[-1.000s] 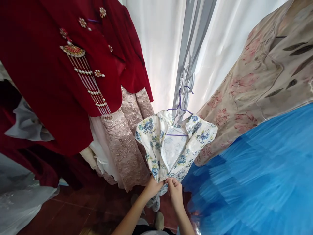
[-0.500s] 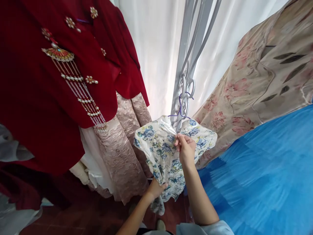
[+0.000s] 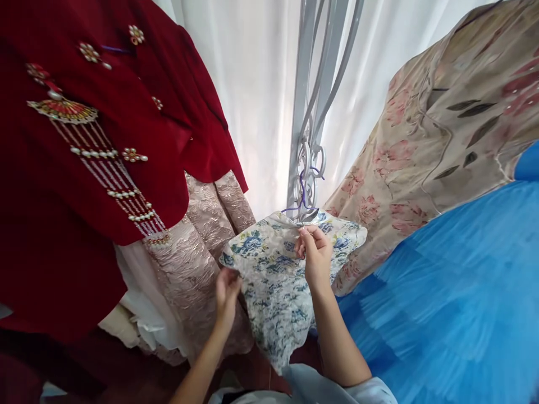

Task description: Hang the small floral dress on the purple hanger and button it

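Note:
A white blouse with blue flowers [image 3: 273,280] hangs in front of me on a purple hanger [image 3: 302,196]. My right hand [image 3: 316,255] pinches the blouse at the middle of its neckline, just below the hanger. At the sleeve edge on the left, my left hand [image 3: 227,294] is closed, its curled fingers against the cloth and slightly blurred. The blouse's lower end hangs down to a point near my own pale blue clothing.
The hanger hooks onto a grey metal stand [image 3: 309,112] before a white curtain [image 3: 252,84]. To the left hang a dark red beaded jacket [image 3: 168,140] and a pink brocade skirt [image 3: 189,269]. A beige floral dress [image 3: 404,157] and a blue ruffled garment [image 3: 455,280] are on the right.
My left hand has moved up and left from the blouse's lower part to its sleeve edge. The blouse front now hangs more spread out. My right hand stays at the neckline.

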A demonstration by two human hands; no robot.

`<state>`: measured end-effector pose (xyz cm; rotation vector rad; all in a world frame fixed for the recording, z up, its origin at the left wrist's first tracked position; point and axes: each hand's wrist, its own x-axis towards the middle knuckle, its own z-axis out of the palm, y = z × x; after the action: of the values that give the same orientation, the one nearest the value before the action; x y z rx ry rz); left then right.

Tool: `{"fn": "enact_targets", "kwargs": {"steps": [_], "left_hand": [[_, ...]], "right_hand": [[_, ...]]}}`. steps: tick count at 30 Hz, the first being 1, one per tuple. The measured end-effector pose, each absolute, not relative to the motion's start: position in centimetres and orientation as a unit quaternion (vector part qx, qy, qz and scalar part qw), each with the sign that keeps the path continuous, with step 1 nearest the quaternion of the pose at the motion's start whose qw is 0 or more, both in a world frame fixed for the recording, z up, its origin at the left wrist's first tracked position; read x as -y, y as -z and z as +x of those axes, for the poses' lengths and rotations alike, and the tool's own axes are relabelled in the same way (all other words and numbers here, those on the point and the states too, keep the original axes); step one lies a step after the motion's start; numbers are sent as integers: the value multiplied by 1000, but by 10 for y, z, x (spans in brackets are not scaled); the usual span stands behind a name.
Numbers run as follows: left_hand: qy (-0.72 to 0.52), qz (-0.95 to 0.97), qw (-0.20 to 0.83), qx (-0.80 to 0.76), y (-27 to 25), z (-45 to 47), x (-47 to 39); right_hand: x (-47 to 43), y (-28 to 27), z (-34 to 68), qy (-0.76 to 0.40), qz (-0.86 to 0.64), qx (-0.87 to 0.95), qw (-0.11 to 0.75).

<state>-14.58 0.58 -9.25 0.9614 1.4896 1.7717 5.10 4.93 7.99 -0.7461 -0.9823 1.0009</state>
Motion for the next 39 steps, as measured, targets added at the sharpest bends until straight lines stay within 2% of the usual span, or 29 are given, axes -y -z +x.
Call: {"fn": "enact_targets", "kwargs": {"steps": [2, 4, 6, 9, 13, 19, 22, 25, 27, 30, 36, 39], "left_hand": [[-745, 408, 109, -517, 33, -154, -16], [-707, 552, 3, -442, -28, -145, -25], [-552, 747, -5, -372, -82, -124, -34], [-389, 868, 13, -310, -133, -89, -53], [-300, 898, 34, -320, -149, -65, -76], [-391, 862, 14, -321, -146, -53, -79], [-452, 829, -1, -330, -151, -52, -77], [-469, 809, -12, -353, -152, -58, -78], [-490, 788, 12, -371, -148, -67, -79], [-545, 728, 116, -401, -142, -87, -82], [-599, 562, 407, -400, -145, -157, -90], [-621, 448, 519, -380, -135, -193, -92]], "right_hand": [[-47, -78, 51, -441, -335, 451, 700], [-47, -79, 52, -432, -332, 466, 697], [-49, -79, 55, -426, -325, 483, 692], [-52, -77, 60, -421, -313, 501, 688], [-58, -72, 65, -418, -321, 507, 682], [-69, -64, 65, -398, -355, 502, 681], [-62, -30, 66, -398, -402, 516, 643], [-42, 35, 72, -392, -463, 529, 593], [-24, 82, 77, -409, -505, 520, 555], [-2, 129, 82, -467, -528, 487, 516], [10, 131, 83, -569, -476, 481, 467], [14, 135, 83, -594, -481, 465, 446]]}}
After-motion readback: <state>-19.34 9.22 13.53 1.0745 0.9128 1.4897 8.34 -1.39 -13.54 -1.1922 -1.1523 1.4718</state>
